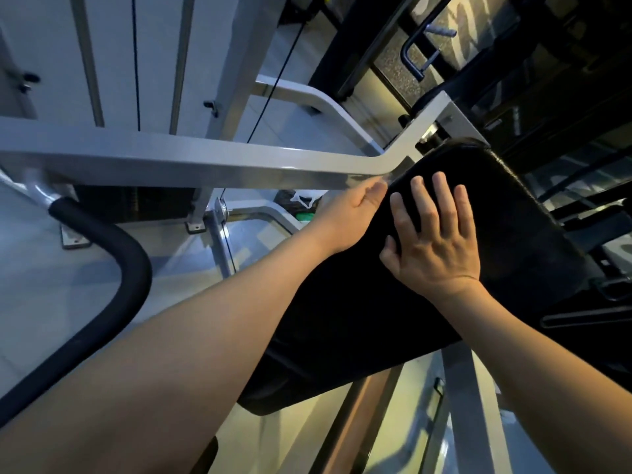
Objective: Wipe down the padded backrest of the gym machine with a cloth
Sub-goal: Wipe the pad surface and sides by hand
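2 bare forearms (pixel 205 354) reach up to the black padded backrest (pixel 359 319). Right grip (pixel 434 241) lies released and flat on the pad, 4 fingers spread. Just beside it, left grip (pixel 355 208) clasps the pad's edge, thumb in front, other fingers hidden behind. Grey frame bar (pixel 171 162) runs just above the left grip; a black foam-covered handle (pixel 130 254) curves well left of it.

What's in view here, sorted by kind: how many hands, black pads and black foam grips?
Hands: 2, the left hand and the right hand
Black padded backrest: 1
Black foam grip: 1
Total: 4
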